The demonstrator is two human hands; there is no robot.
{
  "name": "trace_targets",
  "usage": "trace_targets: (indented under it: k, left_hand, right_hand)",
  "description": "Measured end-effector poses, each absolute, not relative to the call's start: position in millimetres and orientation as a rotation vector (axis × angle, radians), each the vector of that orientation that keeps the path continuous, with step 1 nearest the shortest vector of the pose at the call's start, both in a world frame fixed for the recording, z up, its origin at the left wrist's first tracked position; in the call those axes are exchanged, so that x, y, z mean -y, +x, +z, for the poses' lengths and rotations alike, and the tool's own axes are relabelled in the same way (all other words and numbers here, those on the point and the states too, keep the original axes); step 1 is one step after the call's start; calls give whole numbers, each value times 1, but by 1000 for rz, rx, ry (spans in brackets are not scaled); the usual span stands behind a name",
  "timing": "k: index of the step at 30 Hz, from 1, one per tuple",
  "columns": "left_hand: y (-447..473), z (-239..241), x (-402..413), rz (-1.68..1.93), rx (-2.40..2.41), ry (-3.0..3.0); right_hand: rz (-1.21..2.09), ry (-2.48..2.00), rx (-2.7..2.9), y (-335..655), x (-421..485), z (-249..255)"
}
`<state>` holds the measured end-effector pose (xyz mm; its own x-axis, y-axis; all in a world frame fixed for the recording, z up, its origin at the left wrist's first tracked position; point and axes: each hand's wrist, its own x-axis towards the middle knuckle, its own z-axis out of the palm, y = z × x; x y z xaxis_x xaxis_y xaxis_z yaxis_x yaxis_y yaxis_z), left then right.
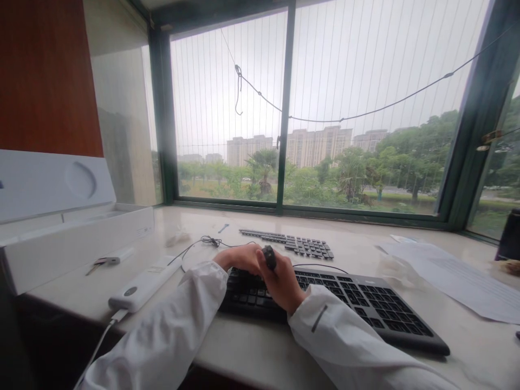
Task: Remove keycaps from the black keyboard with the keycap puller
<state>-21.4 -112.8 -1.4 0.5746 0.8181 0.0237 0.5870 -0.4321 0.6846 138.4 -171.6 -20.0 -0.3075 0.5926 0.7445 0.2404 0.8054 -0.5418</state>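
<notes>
A black keyboard (390, 303) lies on the pale counter in front of me; many of its key positions on the right show no caps. My right hand (283, 281) is closed over its middle-left part, around a small black object with a ridged, rounded top (268, 257). The lower end of that object is hidden, so its kind cannot be made out. My left hand (242, 257) is bent over the left end of the keyboard, against the right hand, with its fingertips hidden. Behind the keyboard, loose black keycaps (304, 246) lie in rows.
At left stand an open white box (81, 238), a white power strip (142, 287) with a cord, and keys (97, 264). A black cable (211, 240) and a small blue tool (223, 228) lie behind. Paper sheets (459, 276) are at right, below the window.
</notes>
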Motion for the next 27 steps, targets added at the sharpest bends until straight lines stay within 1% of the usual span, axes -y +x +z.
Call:
trace_targets:
  k: [3, 6, 11, 13, 19, 27]
  left_hand:
    - [-19, 2, 118, 349, -1090, 2153]
    - [-17, 8, 122, 285, -1086, 2116]
    - [-17, 11, 121, 365, -1072, 2028]
    - [-17, 9, 119, 423, -1072, 2003]
    - [-17, 8, 115, 557, -1111, 1973]
    - [-17, 10, 117, 651, -1140, 1979]
  right_hand:
    - [303, -734, 1798, 147, 162, -17]
    - [191, -776, 1855, 162, 153, -11]
    - [-92, -885, 2129, 191, 139, -4]
    - [-154, -909, 2213, 200, 133, -5]
    - [-148, -846, 2489, 213, 118, -7]
    - [-207, -906, 2538, 210, 118, -9]
